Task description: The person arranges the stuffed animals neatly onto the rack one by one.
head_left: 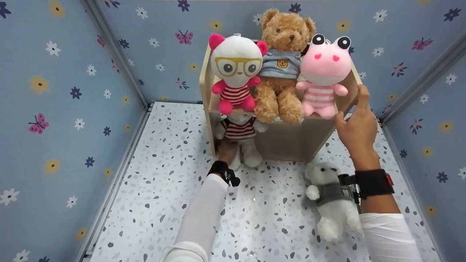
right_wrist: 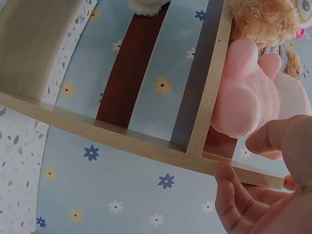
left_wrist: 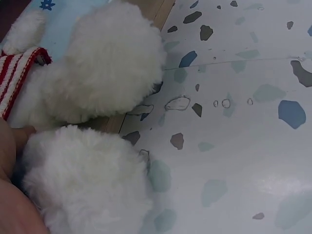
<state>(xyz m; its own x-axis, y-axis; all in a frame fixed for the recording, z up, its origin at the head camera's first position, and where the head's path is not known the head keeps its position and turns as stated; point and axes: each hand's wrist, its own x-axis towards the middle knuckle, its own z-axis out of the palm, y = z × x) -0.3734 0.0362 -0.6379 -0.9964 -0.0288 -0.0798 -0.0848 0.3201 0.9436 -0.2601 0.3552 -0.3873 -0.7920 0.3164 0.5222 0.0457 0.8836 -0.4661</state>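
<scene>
A white plush toy in a red-and-white striped sweater [head_left: 239, 130] sits in the lower compartment of a small wooden shelf [head_left: 320, 136]. My left hand [head_left: 227, 151] grips it low down at one leg, its fingers partly hidden by the fur. In the left wrist view, the toy's fluffy legs [left_wrist: 87, 180] stick out past the shelf's bottom board. My right hand [head_left: 358, 127] holds the front edge of the shelf's right side panel, thumb inside and fingers outside. Right by that thumb sits a pink big-eyed plush [right_wrist: 248, 92] on the upper board.
Beside the pink plush on the upper board are a brown teddy bear [head_left: 280, 65] and a white-and-pink plush with yellow glasses [head_left: 236, 72]. A white plush dog in a grey shirt [head_left: 333, 196] lies on the speckled floor [head_left: 156, 163] under my right forearm. Flower-patterned walls [head_left: 62, 105] surround the floor.
</scene>
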